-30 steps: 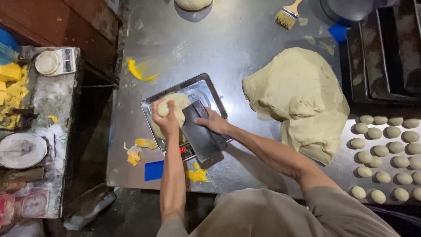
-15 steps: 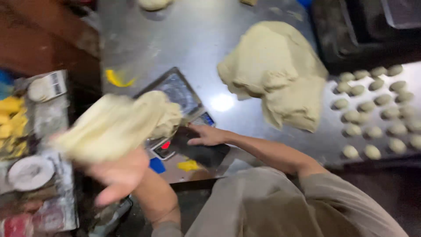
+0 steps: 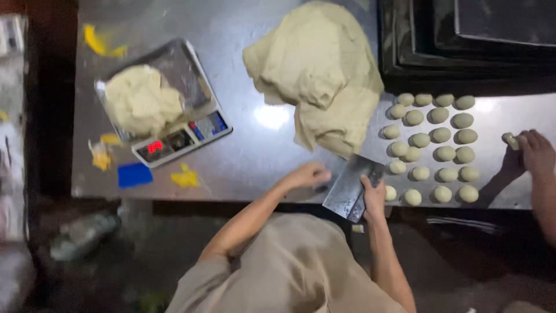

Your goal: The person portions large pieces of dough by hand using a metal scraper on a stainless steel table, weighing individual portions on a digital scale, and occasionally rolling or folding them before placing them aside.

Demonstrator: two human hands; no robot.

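One large dough mass point(image 3: 318, 75) dominates the steel table point(image 3: 255, 156), lying up and away from both of the person's hands, its lower flap hanging down towards the near edge. The flap ends just beyond the metal bench scraper point(image 3: 352, 186), which lies flat with its long axis tilted, running from near the table edge up and to the right towards the dough. The right hand point(image 3: 374, 197) is closed on the scraper's lower end, thumb over the blade. Judged from position, the right hand is the nearer to the dough flap; the scraper's upper corner is just beside it, whether touching cannot be told.

The left hand point(image 3: 310, 174) rests loosely curled on the table, left of the scraper, empty as far as can be seen, and slightly farther from the flap.

Further left, a smaller dough lump point(image 3: 142, 101) sits on the tray of a digital scale point(image 3: 185, 139), well apart from both hands. Rows of small dough balls point(image 3: 434, 136) lie right of the scraper. At the far right, another person's hand point(image 3: 530, 152) pinches one small dough piece point(image 3: 509, 139).
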